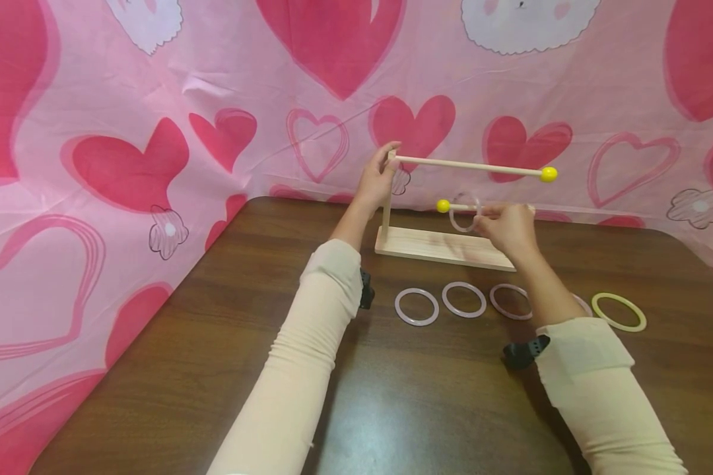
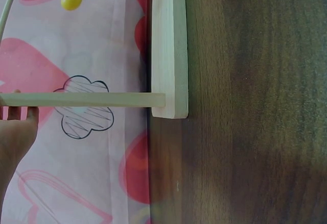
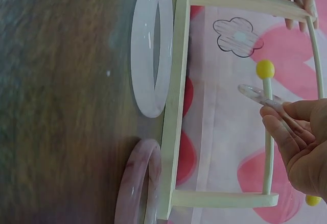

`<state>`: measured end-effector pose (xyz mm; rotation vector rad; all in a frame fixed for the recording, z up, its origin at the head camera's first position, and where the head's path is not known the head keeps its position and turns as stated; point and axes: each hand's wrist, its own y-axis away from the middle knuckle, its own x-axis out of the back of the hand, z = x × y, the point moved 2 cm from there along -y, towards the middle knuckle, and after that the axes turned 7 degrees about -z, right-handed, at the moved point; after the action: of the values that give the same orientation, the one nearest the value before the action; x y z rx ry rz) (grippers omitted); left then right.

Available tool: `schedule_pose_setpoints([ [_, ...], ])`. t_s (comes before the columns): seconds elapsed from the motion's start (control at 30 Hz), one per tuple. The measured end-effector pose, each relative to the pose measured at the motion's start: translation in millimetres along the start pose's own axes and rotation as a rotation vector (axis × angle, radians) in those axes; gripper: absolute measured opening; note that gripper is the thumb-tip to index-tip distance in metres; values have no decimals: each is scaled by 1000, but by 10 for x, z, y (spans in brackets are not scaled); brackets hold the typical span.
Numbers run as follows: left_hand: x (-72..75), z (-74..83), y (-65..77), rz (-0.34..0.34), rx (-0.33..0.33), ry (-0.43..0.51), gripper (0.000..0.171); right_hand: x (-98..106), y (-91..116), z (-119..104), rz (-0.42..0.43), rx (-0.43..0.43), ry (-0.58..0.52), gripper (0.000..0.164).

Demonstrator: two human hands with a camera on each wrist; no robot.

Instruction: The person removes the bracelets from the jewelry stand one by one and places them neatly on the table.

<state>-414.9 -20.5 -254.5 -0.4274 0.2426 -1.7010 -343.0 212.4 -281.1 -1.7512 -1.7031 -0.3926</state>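
Note:
A wooden jewelry stand [image 1: 440,247] has a flat base, two posts and two rods tipped with yellow balls. My left hand [image 1: 375,179] grips the top of its left post, where the upper rod [image 1: 469,165] begins. My right hand [image 1: 511,227] pinches a translucent pale bangle [image 3: 251,93] between thumb and fingers. This bangle is around the lower rod [image 3: 269,152], just inside the yellow ball [image 1: 443,206] at its tip. In the head view the right hand hides much of the right post.
In front of the base lie several pale lilac bangles [image 1: 416,324] in a row, one partly hidden by the right forearm. A yellow-green bangle [image 1: 619,327] lies at the row's right end. Behind the brown table [image 1: 226,369] hangs a pink heart-patterned cloth [image 1: 226,59].

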Motion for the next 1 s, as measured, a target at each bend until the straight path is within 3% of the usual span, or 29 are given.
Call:
schedule_pose_setpoints([
  [0.23,3,13,11,1,5,-5,38,-25,-5,-30,22,61,152,24],
  [0.87,2,2,11,6,-13,10,38,-129,-25,-56,-8,58,148,24],
  [1.0,-1,48,37,2,-4,10,38,-153,-36,-68,10,67,191,23],
])
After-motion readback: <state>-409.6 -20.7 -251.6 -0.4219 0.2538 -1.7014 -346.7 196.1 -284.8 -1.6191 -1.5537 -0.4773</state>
